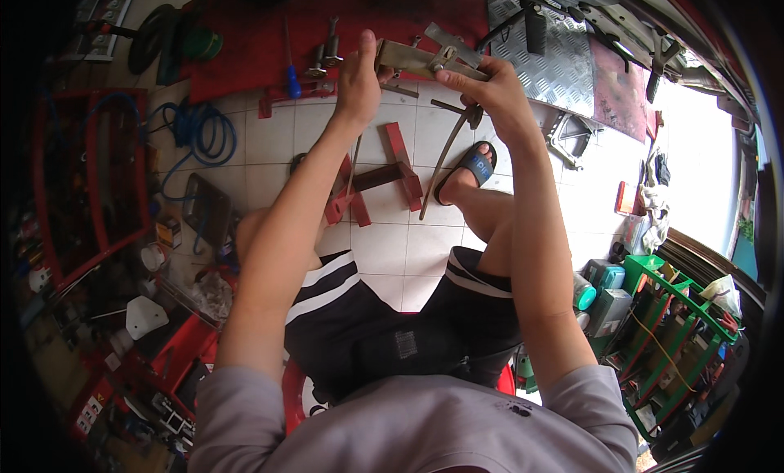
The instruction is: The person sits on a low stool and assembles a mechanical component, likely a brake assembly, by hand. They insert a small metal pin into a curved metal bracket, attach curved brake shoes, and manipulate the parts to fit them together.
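Note:
Both my arms reach forward over the near edge of a red work platform. Between my hands is a flat, dull-metal bracket [407,58] with a slot and a bolt head near its right part. A second thin metal strip [452,43] crosses it at an angle. My left hand [359,82] is closed on the bracket's left end, its thumb pointing up and the other fingers mostly hidden. My right hand [502,95] grips the right end, thumb along the near side by the bolt. Just below it hangs a dark metal rod assembly [457,130], whose support I cannot make out.
On the red platform [245,32] lie a blue-handled screwdriver [293,82] and metal bolt-like parts [324,55]. A red metal stand [384,179] is on the tiled floor between my feet. A coiled blue hose [204,134] lies left; a green rack [678,297] stands right.

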The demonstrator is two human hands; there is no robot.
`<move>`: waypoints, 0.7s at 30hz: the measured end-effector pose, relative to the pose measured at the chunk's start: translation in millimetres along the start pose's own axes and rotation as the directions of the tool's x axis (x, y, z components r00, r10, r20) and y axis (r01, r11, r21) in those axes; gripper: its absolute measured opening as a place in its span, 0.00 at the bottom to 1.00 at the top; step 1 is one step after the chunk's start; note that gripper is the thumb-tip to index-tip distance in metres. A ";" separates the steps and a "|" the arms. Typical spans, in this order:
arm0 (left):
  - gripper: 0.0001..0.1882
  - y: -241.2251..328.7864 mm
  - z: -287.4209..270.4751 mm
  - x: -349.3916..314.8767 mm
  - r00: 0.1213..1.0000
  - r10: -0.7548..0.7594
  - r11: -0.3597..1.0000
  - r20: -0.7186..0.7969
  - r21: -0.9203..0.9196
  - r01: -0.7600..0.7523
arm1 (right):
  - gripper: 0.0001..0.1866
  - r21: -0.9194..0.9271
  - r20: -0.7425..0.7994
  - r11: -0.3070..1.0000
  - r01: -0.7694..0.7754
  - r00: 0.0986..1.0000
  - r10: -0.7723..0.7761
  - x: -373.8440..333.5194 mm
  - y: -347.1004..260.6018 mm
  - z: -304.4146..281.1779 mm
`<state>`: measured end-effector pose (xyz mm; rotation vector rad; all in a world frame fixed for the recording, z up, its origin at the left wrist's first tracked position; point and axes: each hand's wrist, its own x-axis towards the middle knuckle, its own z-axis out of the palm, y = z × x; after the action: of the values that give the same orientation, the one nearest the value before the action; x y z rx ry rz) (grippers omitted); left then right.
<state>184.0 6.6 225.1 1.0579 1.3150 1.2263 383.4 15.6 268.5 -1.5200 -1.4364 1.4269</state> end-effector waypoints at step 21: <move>0.16 18.4 -12.3 -3.0 0.837 -0.026 0.856 0.546 -0.421 0.301 | 0.17 0.363 0.185 0.932 -0.004 0.980 -0.068 -1.7 0.5 -47.7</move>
<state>171.4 4.2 243.4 0.7958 0.6000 0.9640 428.8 25.2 280.0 -1.1457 -1.2116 1.7481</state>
